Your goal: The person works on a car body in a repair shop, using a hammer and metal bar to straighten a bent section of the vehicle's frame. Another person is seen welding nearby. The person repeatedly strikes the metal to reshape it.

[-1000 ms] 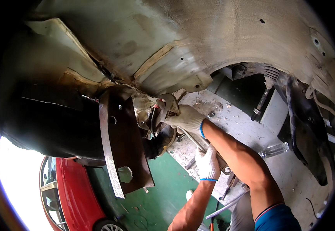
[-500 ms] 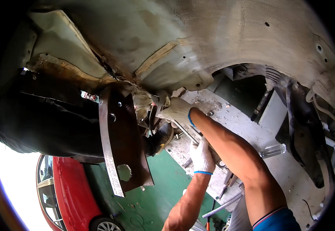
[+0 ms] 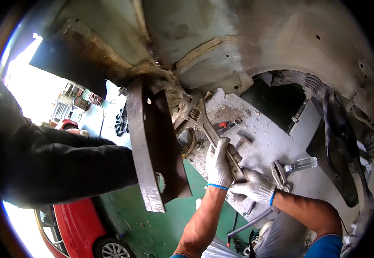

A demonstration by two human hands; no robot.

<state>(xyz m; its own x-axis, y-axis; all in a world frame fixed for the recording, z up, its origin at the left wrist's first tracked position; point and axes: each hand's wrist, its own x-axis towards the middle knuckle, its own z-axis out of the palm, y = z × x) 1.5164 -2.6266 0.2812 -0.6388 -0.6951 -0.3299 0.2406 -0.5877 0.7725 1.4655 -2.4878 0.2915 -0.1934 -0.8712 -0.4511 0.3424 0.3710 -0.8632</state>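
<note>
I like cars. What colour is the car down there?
The car is red, seen at the lower left of the head view.

White knit gloves (image 3: 219,165), blue-edged cuffs; blue sleeve (image 3: 324,248).

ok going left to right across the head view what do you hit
dark sleeve → rusty metal plate → left hand gripping the adjustable wrench → right hand lower on its handle → clear plastic bottle → dark suspension arm
</note>
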